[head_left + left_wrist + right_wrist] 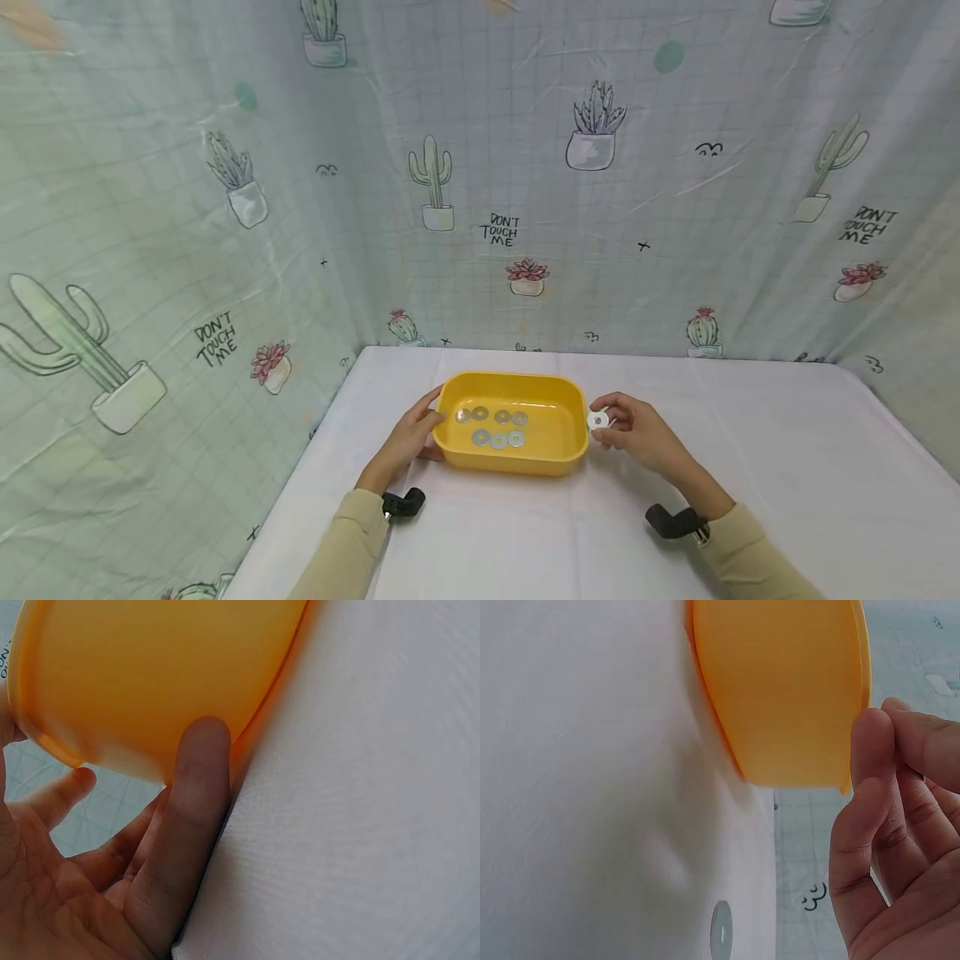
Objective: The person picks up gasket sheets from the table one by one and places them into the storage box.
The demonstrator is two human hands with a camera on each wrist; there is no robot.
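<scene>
Loading washers into yellow tray (558,462): left hand (408,442) steadying tray's left wall, fingers relaxed; right hand (637,433) pinching washer (597,419) beside right rim, next needing release over tray.

A white-clothed table (750,467) stands against pale curtains (600,167) printed with cacti (and "DON'T TOUCH ME").

A white table (750,467) fills the lower frame; behind it hangs a pale checked curtain (525,167) (printed with cacti and "DON'T TOUCH ME") across the top.
</scene>
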